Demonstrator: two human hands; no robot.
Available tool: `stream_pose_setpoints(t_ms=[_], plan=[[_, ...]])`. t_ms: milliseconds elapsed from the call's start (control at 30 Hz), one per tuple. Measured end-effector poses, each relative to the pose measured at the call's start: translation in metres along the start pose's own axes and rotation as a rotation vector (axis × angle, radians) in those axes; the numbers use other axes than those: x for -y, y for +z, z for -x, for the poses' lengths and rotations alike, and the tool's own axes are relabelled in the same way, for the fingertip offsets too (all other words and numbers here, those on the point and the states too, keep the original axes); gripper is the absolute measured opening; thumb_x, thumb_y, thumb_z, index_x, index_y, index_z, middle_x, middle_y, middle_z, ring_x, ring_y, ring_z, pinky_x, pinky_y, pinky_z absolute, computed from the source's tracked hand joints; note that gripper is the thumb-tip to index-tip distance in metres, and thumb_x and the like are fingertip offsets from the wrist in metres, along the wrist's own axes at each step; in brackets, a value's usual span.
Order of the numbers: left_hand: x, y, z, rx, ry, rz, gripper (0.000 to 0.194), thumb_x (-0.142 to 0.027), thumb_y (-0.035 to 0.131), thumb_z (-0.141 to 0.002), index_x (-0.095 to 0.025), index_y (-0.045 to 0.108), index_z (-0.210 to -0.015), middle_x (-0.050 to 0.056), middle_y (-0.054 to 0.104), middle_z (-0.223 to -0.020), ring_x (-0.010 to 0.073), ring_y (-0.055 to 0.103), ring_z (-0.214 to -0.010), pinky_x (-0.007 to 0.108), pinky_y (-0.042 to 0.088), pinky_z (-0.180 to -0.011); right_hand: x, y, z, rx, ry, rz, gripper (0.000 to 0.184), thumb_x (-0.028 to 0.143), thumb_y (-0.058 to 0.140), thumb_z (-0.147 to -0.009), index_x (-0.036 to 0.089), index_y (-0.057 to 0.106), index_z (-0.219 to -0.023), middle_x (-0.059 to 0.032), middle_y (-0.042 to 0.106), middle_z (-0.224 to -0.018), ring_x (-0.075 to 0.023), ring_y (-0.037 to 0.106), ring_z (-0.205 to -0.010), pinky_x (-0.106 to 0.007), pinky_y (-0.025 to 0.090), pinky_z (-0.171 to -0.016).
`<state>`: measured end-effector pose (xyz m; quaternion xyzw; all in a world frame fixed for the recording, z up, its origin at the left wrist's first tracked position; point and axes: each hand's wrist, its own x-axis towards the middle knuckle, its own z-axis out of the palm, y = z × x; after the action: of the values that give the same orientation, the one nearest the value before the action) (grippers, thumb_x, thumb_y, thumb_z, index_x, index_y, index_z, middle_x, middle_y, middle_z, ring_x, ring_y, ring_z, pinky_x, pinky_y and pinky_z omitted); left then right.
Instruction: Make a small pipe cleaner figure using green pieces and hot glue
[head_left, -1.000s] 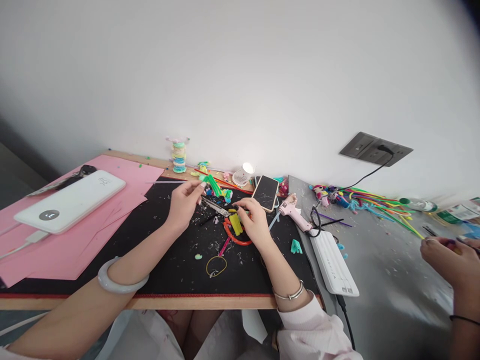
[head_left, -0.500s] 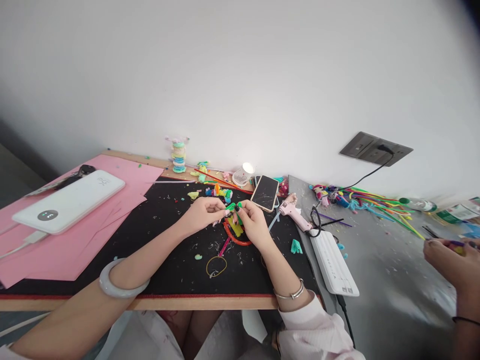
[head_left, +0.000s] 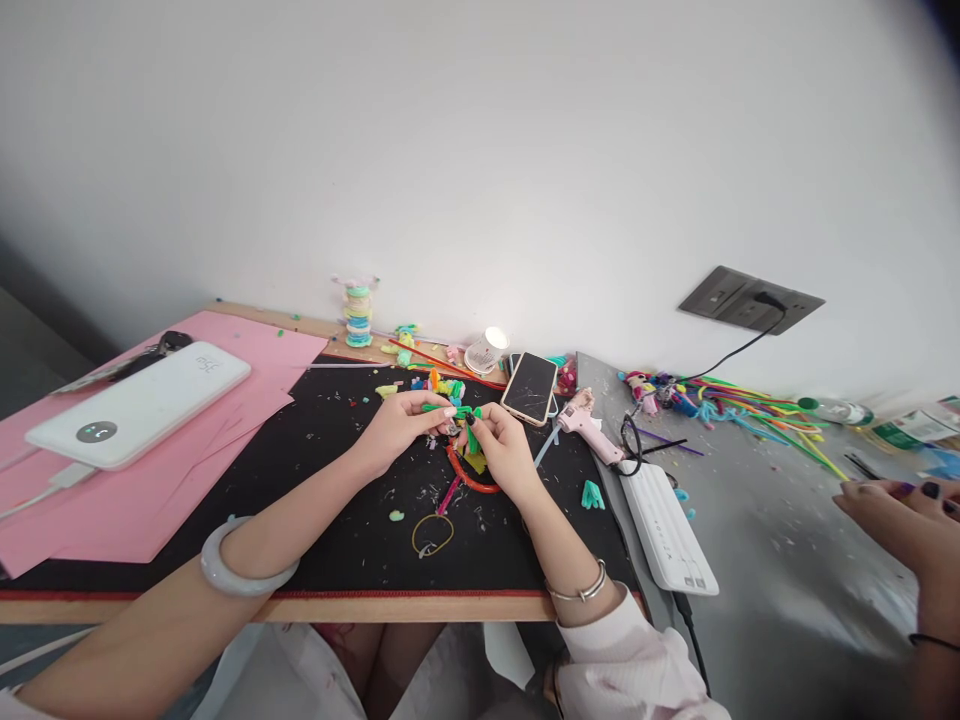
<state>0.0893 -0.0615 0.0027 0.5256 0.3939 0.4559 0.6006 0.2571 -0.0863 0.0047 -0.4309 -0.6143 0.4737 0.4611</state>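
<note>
Over the black mat (head_left: pixel 315 490), my left hand (head_left: pixel 401 425) and my right hand (head_left: pixel 501 445) meet, both pinching a green pipe cleaner piece (head_left: pixel 466 415) between the fingertips. Just beneath my right hand lie a red-orange pipe cleaner loop (head_left: pixel 469 480) and a yellow piece (head_left: pixel 475 462). A thin yellow wire ring (head_left: pixel 433 532) rests on the mat nearer to me. A heap of small coloured pieces (head_left: pixel 439 384) sits just beyond my hands.
A white power bank (head_left: pixel 139 402) lies on pink paper (head_left: pixel 112 500) at left. A phone (head_left: pixel 532 386), pink glue gun (head_left: pixel 589 424), lit candle (head_left: pixel 486 348) and white keyboard (head_left: pixel 664 525) stand to the right. Another person's hand (head_left: pixel 904 525) works at far right near loose pipe cleaners (head_left: pixel 742 408).
My left hand let go of the scissors it held a second ago and came in to join my right hand on the green piece. The other person's hand shifted slightly.
</note>
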Motion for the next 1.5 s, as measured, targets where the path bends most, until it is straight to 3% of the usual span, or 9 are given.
stream_pose_setpoints(t_ms=[133, 367, 467, 600, 700, 900, 1100, 1333, 1500], plan=[[0.003, 0.003, 0.002, 0.008, -0.026, 0.067, 0.028, -0.037, 0.073, -0.067, -0.013, 0.067, -0.083, 0.004, 0.067, -0.07, 0.0132, 0.06, -0.066, 0.025, 0.046, -0.064, -0.002, 0.001, 0.0, 0.017, -0.006, -0.03, 0.017, 0.034, 0.05, -0.086, 0.021, 0.045, -0.076, 0.0022, 0.061, -0.06, -0.0114, 0.054, -0.054, -0.024, 0.043, -0.058], [0.0, 0.0, 0.0, -0.018, 0.138, -0.251, 0.029, -0.043, 0.064, -0.074, -0.015, 0.06, -0.071, 0.0, 0.061, -0.063, 0.0135, 0.058, -0.06, 0.027, 0.047, -0.064, -0.006, 0.0, -0.003, -0.032, -0.003, 0.028, 0.013, 0.03, 0.048, -0.086, 0.021, 0.045, -0.076, 0.0046, 0.056, -0.056, -0.0109, 0.049, -0.049, -0.023, 0.039, -0.052], [0.001, 0.0, 0.0, 0.086, 0.14, -0.309, 0.032, -0.047, 0.055, -0.081, -0.016, 0.053, -0.074, -0.002, 0.058, -0.061, 0.0125, 0.057, -0.057, 0.025, 0.045, -0.058, -0.007, -0.001, -0.004, -0.056, -0.015, -0.002, 0.015, 0.032, 0.048, -0.086, 0.021, 0.044, -0.075, 0.0044, 0.055, -0.057, -0.0107, 0.049, -0.048, -0.023, 0.039, -0.051], [0.002, 0.002, 0.004, 0.324, 0.029, -0.314, 0.035, -0.051, 0.038, -0.089, -0.017, 0.047, -0.085, -0.002, 0.057, -0.059, 0.0107, 0.053, -0.046, 0.023, 0.04, -0.047, -0.006, -0.005, -0.004, -0.086, -0.042, -0.081, 0.017, 0.034, 0.049, -0.087, 0.021, 0.046, -0.076, 0.0041, 0.057, -0.059, -0.0099, 0.048, -0.048, -0.022, 0.039, -0.052], [0.001, 0.002, 0.008, 0.436, -0.029, -0.362, 0.039, -0.052, 0.034, -0.089, -0.017, 0.049, -0.093, -0.004, 0.052, -0.051, 0.0109, 0.048, -0.042, 0.022, 0.037, -0.043, -0.003, -0.007, -0.003, -0.065, -0.048, -0.087, 0.017, 0.034, 0.05, -0.087, 0.02, 0.052, -0.08, 0.003, 0.059, -0.061, -0.01, 0.051, -0.054, -0.022, 0.04, -0.055], [-0.005, 0.003, 0.013, 0.488, 0.055, -0.59, 0.043, -0.049, 0.032, -0.091, -0.018, 0.047, -0.065, -0.005, 0.045, -0.043, 0.0112, 0.044, -0.041, 0.024, 0.036, -0.049, -0.003, -0.005, -0.002, -0.062, 0.034, -0.118, 0.022, 0.039, 0.058, -0.081, 0.017, 0.058, -0.075, 0.0046, 0.053, -0.055, -0.0057, 0.039, -0.039, -0.018, 0.029, -0.037], [-0.005, 0.012, 0.018, 0.486, 0.224, -0.93, 0.036, -0.039, 0.033, -0.091, -0.017, 0.059, -0.08, 0.003, 0.062, -0.071, 0.0179, 0.056, -0.064, 0.028, 0.038, -0.061, -0.006, -0.001, -0.003, -0.041, 0.105, -0.207, 0.024, 0.038, 0.068, -0.072, 0.017, 0.057, -0.071, 0.0058, 0.051, -0.048, -0.0067, 0.043, -0.036, -0.019, 0.034, -0.036], [-0.007, 0.01, 0.016, 0.488, 0.202, -0.886, 0.037, -0.039, 0.029, -0.093, -0.018, 0.06, -0.093, 0.003, 0.066, -0.083, 0.0183, 0.06, -0.073, 0.028, 0.043, -0.068, -0.005, -0.007, -0.003, -0.065, 0.107, -0.237, 0.02, 0.033, 0.068, -0.072, 0.016, 0.059, -0.067, 0.006, 0.05, -0.045, -0.0052, 0.04, -0.037, -0.017, 0.029, -0.037], [-0.003, 0.012, 0.016, 0.49, 0.195, -1.035, 0.038, -0.041, 0.028, -0.093, -0.019, 0.059, -0.094, 0.007, 0.067, -0.089, 0.0235, 0.062, -0.081, 0.032, 0.043, -0.071, -0.004, -0.006, -0.003, -0.02, 0.121, -0.234, 0.019, 0.032, 0.071, -0.068, 0.015, 0.063, -0.067, 0.0035, 0.055, -0.048, -0.0069, 0.046, -0.039, -0.019, 0.035, -0.04]])
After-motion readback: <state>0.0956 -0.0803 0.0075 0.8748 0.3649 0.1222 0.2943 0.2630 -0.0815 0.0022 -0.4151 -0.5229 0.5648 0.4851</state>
